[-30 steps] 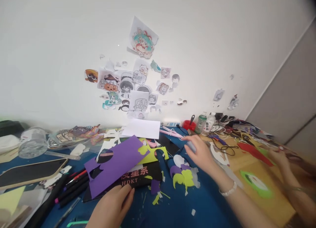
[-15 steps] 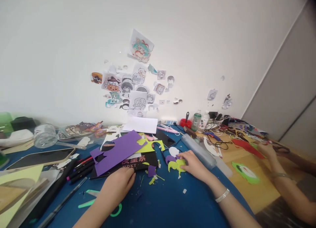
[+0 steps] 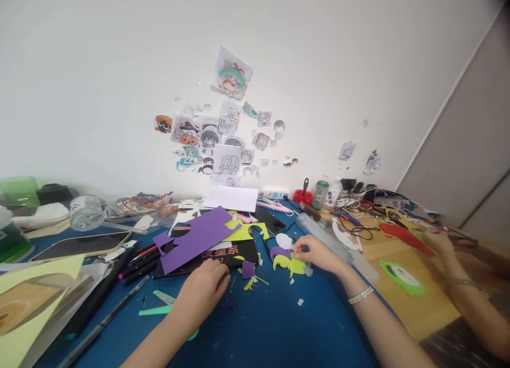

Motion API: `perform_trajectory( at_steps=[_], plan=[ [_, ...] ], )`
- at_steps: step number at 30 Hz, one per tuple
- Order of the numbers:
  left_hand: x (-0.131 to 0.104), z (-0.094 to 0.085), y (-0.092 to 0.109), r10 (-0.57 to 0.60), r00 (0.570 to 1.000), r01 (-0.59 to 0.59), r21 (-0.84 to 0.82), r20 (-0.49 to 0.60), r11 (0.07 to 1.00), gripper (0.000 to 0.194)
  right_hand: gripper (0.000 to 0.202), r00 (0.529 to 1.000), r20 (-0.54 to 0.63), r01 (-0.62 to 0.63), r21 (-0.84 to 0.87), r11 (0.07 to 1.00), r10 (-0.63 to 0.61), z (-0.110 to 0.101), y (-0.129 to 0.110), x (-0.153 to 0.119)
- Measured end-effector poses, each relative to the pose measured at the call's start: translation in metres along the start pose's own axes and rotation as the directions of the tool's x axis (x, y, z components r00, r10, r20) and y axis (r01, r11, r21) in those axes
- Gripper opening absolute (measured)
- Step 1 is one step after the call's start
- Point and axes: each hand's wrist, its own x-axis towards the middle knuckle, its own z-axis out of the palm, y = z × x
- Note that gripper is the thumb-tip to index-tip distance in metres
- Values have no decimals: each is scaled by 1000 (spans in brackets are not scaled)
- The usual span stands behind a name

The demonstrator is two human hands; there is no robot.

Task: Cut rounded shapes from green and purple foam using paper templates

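My right hand [image 3: 319, 254] is closed in a pinch at the upper right edge of a yellow-green paper cutout [image 3: 285, 263]. Against that cutout lie a purple cutout [image 3: 278, 252] and a white oval piece [image 3: 284, 240]. My left hand [image 3: 207, 284] rests on the blue table with curled fingers, by the front edge of a black box [image 3: 227, 255]; its palm is hidden. Across the box lies a purple foam sheet [image 3: 199, 239] with notches cut out. Green-handled scissors [image 3: 156, 310] lie partly under my left forearm.
Small purple and yellow-green scraps [image 3: 248, 270] lie between my hands. Pens [image 3: 139, 267] and a phone [image 3: 79, 246] are at the left. A clear plastic roll [image 3: 319, 232] lies beyond my right hand. At the right, another person's hand [image 3: 438, 243] is near a red piece [image 3: 406, 237].
My right hand has lifted slightly, its fingers now bent into a tighter pinch at the yellow-green cutout. The view has shifted a little; my left hand stays beside the box.
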Motion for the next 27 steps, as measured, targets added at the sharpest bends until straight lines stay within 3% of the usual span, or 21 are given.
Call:
perform_trajectory(
  at_steps=[5,8,14,21,24,27],
  plan=[
    [0,-1,1,-9,1000,9,4,18,1000,27,13,997,36,-56,-164,985,63,1,2,1],
    [0,-1,2,1,999,-1,16,32,1000,28,9,995,69,-66,-158,985,77,3,1,-2],
    [0,0,2,10,999,-11,33,50,999,28,26,990,91,-97,-142,985,111,1,0,-2],
    [0,1,0,8,999,-9,12,47,1000,29,7,983,156,-74,-133,988,94,-10,-5,-2],
    [0,0,1,-13,1000,15,-61,25,998,28,9,983,178,-23,-85,996,38,-19,-20,-5],
    [0,0,6,-85,996,85,-286,10,954,27,15,984,176,25,-8,1000,-23,-12,-49,-1]
  ],
)
